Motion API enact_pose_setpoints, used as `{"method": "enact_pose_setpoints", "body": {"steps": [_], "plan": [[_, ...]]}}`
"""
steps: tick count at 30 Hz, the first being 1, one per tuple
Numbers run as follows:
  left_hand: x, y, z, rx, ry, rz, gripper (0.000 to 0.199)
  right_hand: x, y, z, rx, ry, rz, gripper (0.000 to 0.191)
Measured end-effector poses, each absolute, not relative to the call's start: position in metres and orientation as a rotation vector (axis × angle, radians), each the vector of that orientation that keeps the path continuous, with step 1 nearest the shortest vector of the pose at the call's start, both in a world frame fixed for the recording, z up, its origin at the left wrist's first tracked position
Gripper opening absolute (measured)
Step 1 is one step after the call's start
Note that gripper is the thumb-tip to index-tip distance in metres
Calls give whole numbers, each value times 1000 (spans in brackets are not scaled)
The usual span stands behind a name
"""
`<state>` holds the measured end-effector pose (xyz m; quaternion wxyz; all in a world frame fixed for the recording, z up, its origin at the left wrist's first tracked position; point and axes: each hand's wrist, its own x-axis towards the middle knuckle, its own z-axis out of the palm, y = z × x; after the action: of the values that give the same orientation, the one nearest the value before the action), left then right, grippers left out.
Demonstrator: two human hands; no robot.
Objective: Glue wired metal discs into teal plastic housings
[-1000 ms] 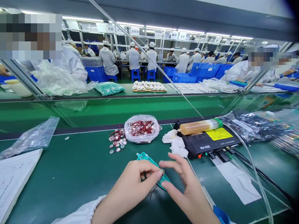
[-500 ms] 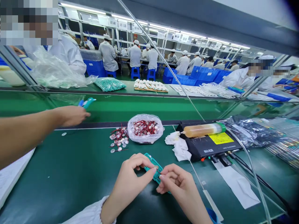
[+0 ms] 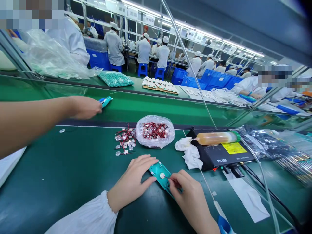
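My left hand (image 3: 131,183) lies open, its fingertips against the teal plastic holder (image 3: 157,172) on the green bench mat (image 3: 73,188). A metal disc (image 3: 162,175) sits in the holder. My right fingers (image 3: 179,177) pinch together beside it, though I can't tell on what. I seem to be seating the disc, so the next move looks like a careful press.

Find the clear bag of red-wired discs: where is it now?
In the head view, the clear bag sits on the green workbench beyond the teal fixture, with loose discs to the person's left and crumpled white tissue to their right.

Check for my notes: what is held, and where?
A teal plastic holder, apparently: left hand at its end, right hand's fingers beside its silver disc; how firm the hold is cannot be told.
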<state>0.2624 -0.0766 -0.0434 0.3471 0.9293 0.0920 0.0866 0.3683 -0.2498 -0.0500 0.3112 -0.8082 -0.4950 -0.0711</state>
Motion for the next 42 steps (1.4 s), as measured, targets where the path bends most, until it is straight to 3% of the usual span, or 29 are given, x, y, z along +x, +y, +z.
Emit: {"method": "enact_pose_setpoints", "body": {"steps": [29, 35, 42], "plan": [[262, -77, -51, 2329, 231, 293, 38, 369, -250, -50, -2231, -1334, -63, 22], [263, -79, -45, 2322, 249, 292, 36, 366, -253, -45, -2192, -1359, -225, 18], [264, -79, -43, 2327, 252, 258, 36, 362, -254, -45, -2224, -1487, -242, 26]]}}
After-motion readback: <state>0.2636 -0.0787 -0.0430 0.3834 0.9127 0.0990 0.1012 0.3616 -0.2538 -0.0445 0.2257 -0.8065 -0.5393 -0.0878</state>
